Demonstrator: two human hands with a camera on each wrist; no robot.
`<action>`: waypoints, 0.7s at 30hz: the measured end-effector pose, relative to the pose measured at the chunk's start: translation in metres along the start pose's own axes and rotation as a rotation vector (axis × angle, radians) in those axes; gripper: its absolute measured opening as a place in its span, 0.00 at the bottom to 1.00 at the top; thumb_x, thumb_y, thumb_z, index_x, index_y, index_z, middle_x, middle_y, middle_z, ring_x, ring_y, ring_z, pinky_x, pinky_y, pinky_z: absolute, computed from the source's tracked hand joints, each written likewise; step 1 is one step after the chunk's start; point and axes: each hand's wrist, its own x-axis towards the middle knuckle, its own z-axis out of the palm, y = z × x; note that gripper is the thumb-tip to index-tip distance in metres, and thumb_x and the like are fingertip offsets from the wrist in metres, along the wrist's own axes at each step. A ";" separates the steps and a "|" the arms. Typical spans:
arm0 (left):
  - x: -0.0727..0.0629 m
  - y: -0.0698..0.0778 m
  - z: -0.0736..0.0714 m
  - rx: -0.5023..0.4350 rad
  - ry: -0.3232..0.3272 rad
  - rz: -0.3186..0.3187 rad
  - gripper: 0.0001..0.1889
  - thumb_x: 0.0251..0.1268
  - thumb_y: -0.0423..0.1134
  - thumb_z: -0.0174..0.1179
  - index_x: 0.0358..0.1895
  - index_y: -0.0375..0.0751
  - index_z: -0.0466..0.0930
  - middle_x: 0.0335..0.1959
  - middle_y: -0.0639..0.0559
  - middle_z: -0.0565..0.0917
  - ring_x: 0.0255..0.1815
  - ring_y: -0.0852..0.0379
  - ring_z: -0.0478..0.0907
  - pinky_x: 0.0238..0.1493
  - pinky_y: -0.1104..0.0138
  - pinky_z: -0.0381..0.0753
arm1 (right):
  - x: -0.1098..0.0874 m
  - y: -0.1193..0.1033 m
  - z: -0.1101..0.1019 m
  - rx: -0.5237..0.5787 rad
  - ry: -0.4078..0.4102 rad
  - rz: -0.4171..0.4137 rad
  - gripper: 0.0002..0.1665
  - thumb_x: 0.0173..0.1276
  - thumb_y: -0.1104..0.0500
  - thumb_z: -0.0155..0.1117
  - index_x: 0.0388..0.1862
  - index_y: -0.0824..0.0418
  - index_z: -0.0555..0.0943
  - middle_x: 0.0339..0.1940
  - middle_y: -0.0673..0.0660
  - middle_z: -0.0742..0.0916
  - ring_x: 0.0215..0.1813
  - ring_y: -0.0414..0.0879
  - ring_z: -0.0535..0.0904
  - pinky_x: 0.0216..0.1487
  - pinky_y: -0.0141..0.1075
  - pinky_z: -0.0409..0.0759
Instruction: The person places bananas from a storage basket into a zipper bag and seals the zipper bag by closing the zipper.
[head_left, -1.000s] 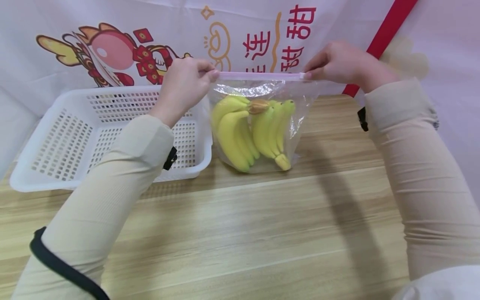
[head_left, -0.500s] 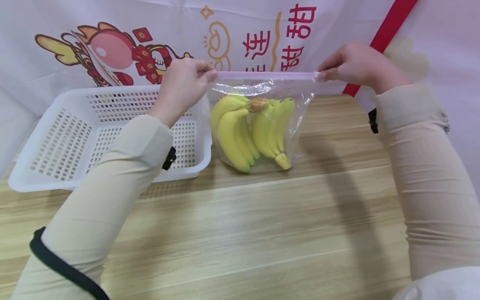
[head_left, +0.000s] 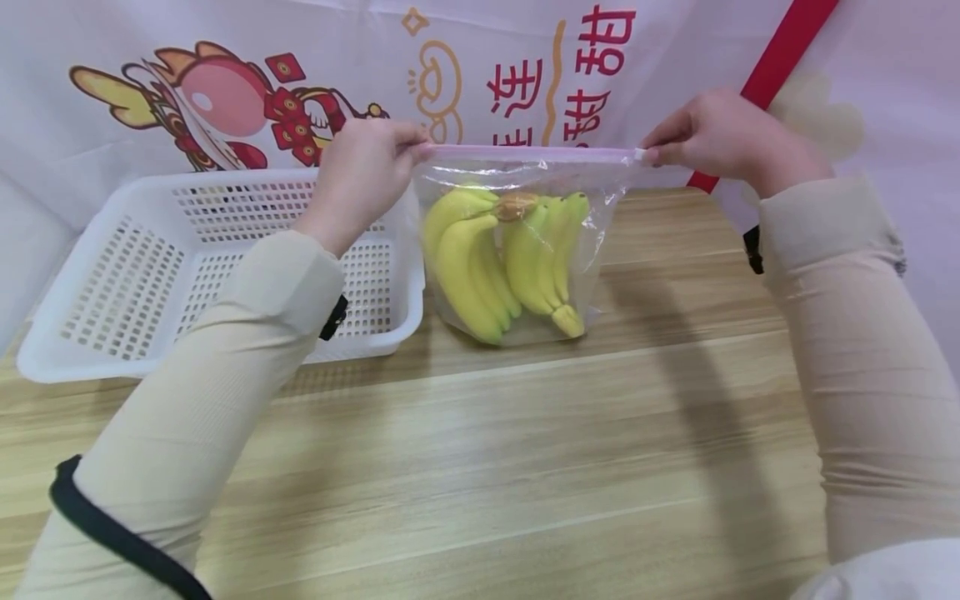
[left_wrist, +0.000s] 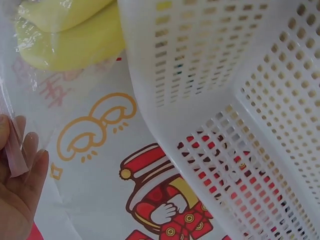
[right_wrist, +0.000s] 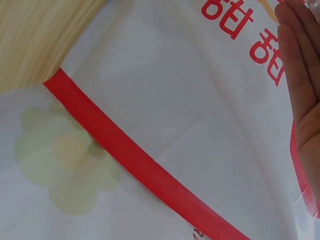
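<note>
A clear zip bag [head_left: 555, 175] with a pink slider strip stands upright on the table, stretched between both hands. Inside it lie two bunches of bananas [head_left: 468, 267], yellow with greenish tips. My left hand [head_left: 363, 179] pinches the strip's left end; in the left wrist view the strip's end [left_wrist: 18, 162] passes between thumb and fingers of that hand [left_wrist: 20, 185]. At the opposite end my right hand [head_left: 731, 137] pinches the small white slider [head_left: 640, 155] between thumb and finger. In the right wrist view only part of the right hand [right_wrist: 305, 85] shows at the edge.
A white perforated plastic basket [head_left: 411, 312] stands left of the bag, partly behind the left forearm. Behind everything hangs a white printed cloth [head_left: 480, 33] with a red stripe [head_left: 787, 54]. The wooden table [head_left: 495, 467] spreads in front.
My right hand has moved to the right along the strip with the slider, from near the bag's right part to its right end. The left hand has stayed almost in place.
</note>
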 end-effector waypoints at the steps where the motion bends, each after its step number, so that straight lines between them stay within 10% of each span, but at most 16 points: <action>1: -0.001 0.000 0.000 0.018 0.001 0.010 0.17 0.71 0.47 0.51 0.54 0.44 0.82 0.56 0.46 0.83 0.56 0.48 0.80 0.58 0.56 0.77 | 0.000 0.000 0.000 -0.002 -0.002 0.000 0.26 0.70 0.51 0.58 0.62 0.62 0.75 0.57 0.70 0.81 0.52 0.60 0.71 0.55 0.54 0.76; 9: -0.006 -0.004 0.002 0.093 0.005 0.057 0.18 0.71 0.49 0.51 0.53 0.44 0.82 0.54 0.47 0.84 0.54 0.47 0.81 0.49 0.56 0.80 | 0.000 0.003 0.009 -0.047 0.011 -0.035 0.24 0.69 0.52 0.59 0.60 0.62 0.77 0.52 0.68 0.84 0.43 0.55 0.73 0.34 0.32 0.74; 21: -0.010 -0.006 0.016 0.150 0.037 0.091 0.18 0.73 0.48 0.48 0.51 0.42 0.81 0.53 0.46 0.83 0.54 0.45 0.80 0.49 0.52 0.80 | 0.000 0.010 0.025 -0.066 0.022 -0.098 0.24 0.70 0.48 0.58 0.59 0.61 0.79 0.51 0.66 0.85 0.44 0.53 0.76 0.43 0.40 0.75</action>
